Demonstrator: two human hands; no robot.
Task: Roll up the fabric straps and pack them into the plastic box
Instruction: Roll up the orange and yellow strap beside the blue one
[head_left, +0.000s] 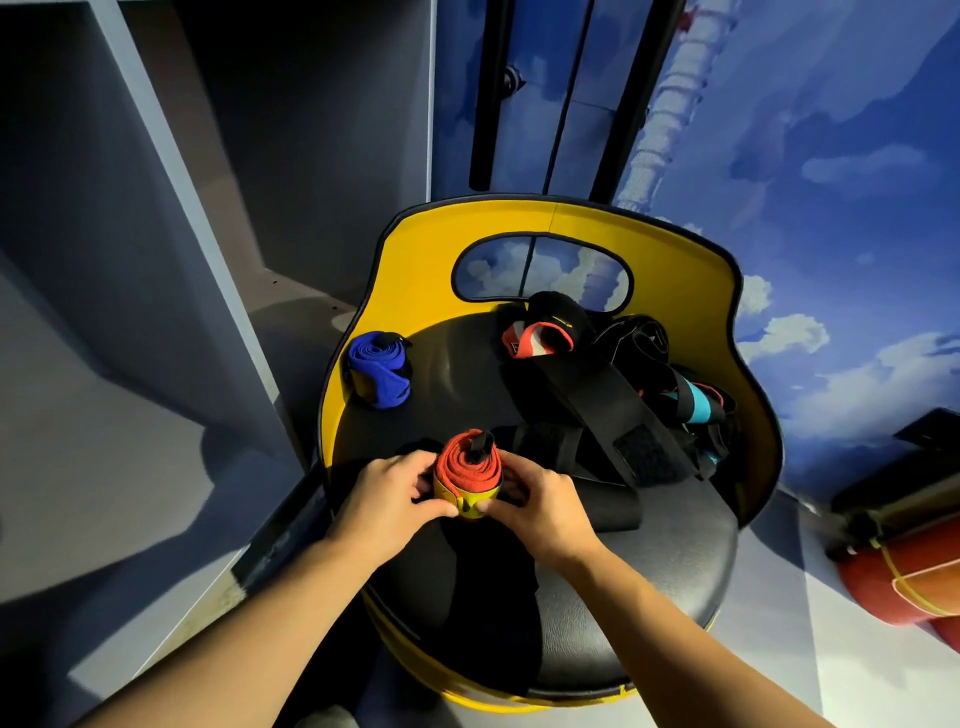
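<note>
Black seat (639, 587) (yellow backrest (415, 260)), cloud-painted wall (831, 156)

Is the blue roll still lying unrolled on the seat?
No, the blue roll is wound up tight and stands on end at the seat's left edge.

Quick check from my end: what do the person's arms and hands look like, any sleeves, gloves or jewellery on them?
Both forearms are bare as far as the frame shows, no sleeves. The left hand and right hand have no gloves, and no rings, watch or wristband are visible.
</note>
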